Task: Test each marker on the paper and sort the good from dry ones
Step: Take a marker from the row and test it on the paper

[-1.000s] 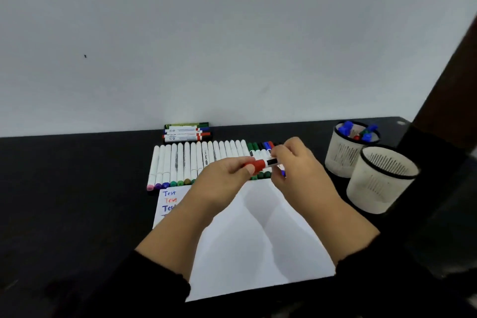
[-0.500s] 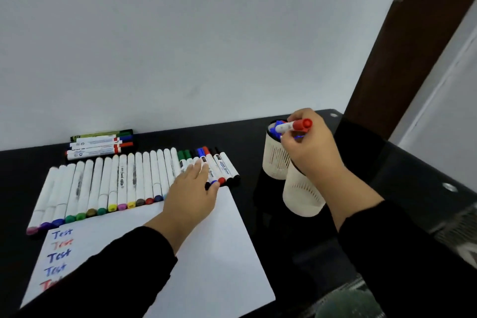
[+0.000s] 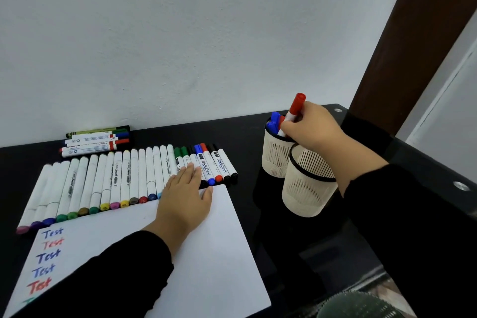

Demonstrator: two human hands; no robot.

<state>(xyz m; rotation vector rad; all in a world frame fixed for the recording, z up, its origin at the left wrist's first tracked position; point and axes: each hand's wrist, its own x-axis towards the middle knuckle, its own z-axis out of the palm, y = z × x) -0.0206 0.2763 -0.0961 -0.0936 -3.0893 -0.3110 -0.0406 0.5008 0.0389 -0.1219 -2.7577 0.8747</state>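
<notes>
Right hand (image 3: 313, 128) grips a red-capped marker (image 3: 295, 111), cap end up and tilted, its lower end inside the far cup (image 3: 275, 156); blue and red caps of other markers (image 3: 275, 121) stand in the same cup; the near cup (image 3: 307, 188) sits just in front, touching it, contents not visible. Left hand (image 3: 184, 197) lies flat, fingers straight, fingertips on the whiteboard markers at the right end of the row of markers (image 3: 124, 181), palm over the top edge of the paper (image 3: 216, 253); it holds nothing. Paper lies on the black counter (image 3: 247, 137) just below the row; "Test" is written down its left side in blue and red. A small stack of markers (image 3: 96, 141) lies behind the row, near the wall.
</notes>
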